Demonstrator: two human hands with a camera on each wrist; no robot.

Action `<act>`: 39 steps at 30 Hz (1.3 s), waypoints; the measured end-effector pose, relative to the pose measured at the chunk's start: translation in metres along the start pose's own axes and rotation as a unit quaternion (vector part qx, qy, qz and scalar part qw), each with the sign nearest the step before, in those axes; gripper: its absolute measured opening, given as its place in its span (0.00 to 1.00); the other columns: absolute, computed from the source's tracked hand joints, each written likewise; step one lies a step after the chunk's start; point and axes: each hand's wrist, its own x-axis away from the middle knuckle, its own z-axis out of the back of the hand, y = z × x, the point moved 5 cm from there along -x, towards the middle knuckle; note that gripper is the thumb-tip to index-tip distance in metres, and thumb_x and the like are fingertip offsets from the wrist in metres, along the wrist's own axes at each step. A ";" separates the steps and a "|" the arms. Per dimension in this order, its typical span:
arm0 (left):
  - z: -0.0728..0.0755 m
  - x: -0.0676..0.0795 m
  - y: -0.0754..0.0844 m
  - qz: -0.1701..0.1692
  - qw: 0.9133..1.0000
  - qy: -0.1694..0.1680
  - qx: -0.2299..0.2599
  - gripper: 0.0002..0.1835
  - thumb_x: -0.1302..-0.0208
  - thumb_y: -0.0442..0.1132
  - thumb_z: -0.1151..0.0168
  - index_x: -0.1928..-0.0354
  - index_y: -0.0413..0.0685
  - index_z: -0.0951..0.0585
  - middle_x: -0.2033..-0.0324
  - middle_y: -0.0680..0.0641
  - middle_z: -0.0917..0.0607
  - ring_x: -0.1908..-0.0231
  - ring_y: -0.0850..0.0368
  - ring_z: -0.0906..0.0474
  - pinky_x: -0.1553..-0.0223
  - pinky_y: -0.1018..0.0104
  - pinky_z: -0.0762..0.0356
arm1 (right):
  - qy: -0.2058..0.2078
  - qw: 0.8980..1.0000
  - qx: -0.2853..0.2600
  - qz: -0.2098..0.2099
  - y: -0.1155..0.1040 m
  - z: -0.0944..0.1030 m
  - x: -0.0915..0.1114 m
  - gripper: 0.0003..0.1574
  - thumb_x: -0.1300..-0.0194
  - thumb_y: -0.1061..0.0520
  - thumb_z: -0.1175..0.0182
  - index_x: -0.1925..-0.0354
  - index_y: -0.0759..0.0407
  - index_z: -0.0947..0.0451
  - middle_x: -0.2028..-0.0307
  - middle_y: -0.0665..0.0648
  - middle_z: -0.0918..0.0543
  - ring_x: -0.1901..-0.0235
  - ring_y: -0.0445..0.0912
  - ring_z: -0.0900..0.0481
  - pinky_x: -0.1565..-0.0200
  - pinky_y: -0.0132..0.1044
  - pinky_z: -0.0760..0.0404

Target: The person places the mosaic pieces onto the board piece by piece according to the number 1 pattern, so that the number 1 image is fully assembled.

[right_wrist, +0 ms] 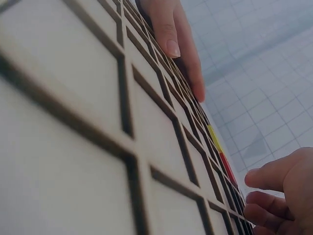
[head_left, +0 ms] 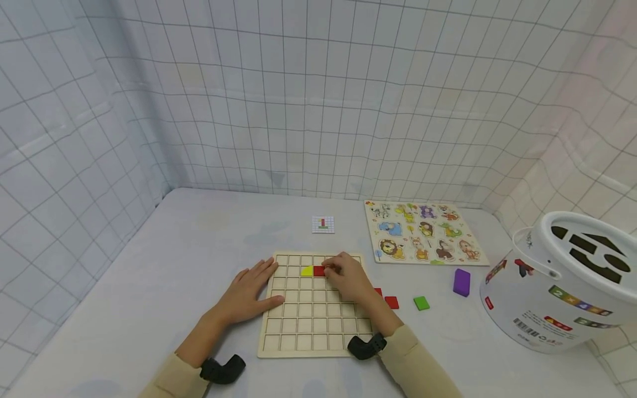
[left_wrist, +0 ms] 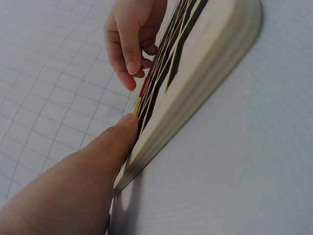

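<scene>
A wooden grid board (head_left: pixel 297 326) lies on the table in front of me. In one of its upper rows, a yellow piece with a slanted side (head_left: pixel 307 271) sits beside a red square tile (head_left: pixel 318 271). My left hand (head_left: pixel 247 293) rests on the board's left edge, fingers spread and thumb over the frame. At the red tile's right side is my right hand (head_left: pixel 346 278), its fingertips right by the tile. In the right wrist view its thumb and loosely bent fingers (right_wrist: pixel 266 205) stand apart with nothing seen between them.
Red tiles (head_left: pixel 391 302) and a green tile (head_left: pixel 421 303) lie right of the board, with a purple block (head_left: pixel 461 282) farther right. Behind are a small pattern card (head_left: pixel 323 224) and an animal puzzle board (head_left: pixel 423 232). A white lidded bucket (head_left: pixel 557 298) stands at the right.
</scene>
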 end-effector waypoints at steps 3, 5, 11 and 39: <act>0.000 -0.001 0.000 -0.001 1.000 0.000 0.000 0.45 0.37 0.62 0.41 0.27 0.40 0.40 0.27 0.41 0.40 0.28 0.41 0.48 0.33 0.38 0.52 | 0.005 1.000 -0.009 -0.011 0.001 0.006 0.005 0.10 0.32 0.61 0.40 0.55 0.60 0.15 0.67 0.50 0.23 0.68 0.43 0.27 0.64 0.37 0.25; 0.000 -0.001 0.000 0.001 1.000 0.000 -0.001 0.46 0.37 0.62 0.41 0.27 0.40 0.40 0.27 0.41 0.41 0.28 0.41 0.48 0.33 0.38 0.52 | 0.007 1.000 -0.018 -0.018 0.001 0.011 0.009 0.09 0.32 0.61 0.40 0.55 0.60 0.15 0.67 0.49 0.22 0.68 0.43 0.27 0.65 0.36 0.25; 0.000 0.000 0.001 0.002 1.000 0.001 -0.001 0.46 0.37 0.61 0.40 0.27 0.39 0.39 0.28 0.41 0.40 0.28 0.40 0.48 0.34 0.38 0.52 | 0.016 0.999 -0.039 -0.034 0.008 0.026 0.025 0.09 0.31 0.61 0.40 0.55 0.60 0.16 0.65 0.49 0.21 0.68 0.42 0.26 0.65 0.35 0.24; -0.003 -0.002 -0.002 0.002 1.000 -0.001 -0.004 0.46 0.37 0.62 0.40 0.26 0.39 0.40 0.27 0.41 0.41 0.28 0.40 0.48 0.34 0.38 0.52 | -0.018 0.996 0.009 -0.092 0.052 0.077 0.072 0.11 0.37 0.55 0.32 0.57 0.58 0.14 0.62 0.49 0.20 0.66 0.43 0.26 0.67 0.34 0.25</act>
